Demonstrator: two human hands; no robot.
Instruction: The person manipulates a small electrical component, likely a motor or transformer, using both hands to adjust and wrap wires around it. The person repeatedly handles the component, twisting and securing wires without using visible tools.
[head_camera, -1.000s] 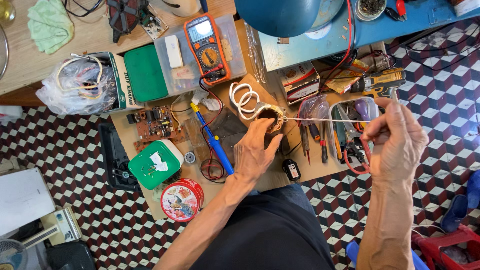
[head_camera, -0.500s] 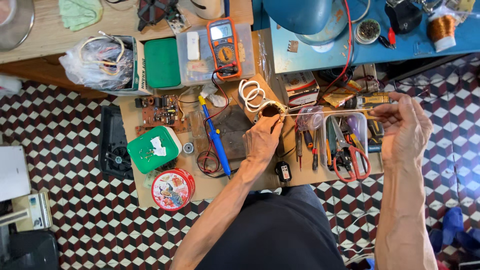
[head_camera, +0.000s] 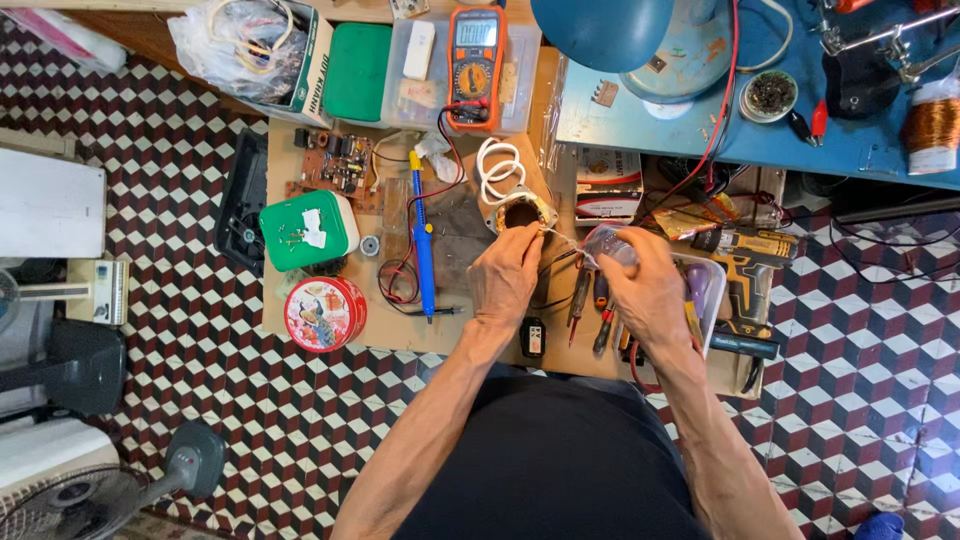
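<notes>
At the centre of the frame the left hand is curling its fingers over the near rim of the round motor stator, pressing it onto the counter; the right hand is sitting just to its right, fingertips pinching a thin wire that is running back to the stator; a blue soldering iron is lying left of the left hand with a bare strip between them; a tool tray is crowding the right hand; the counter's near edge is lying just below both wrists.
</notes>
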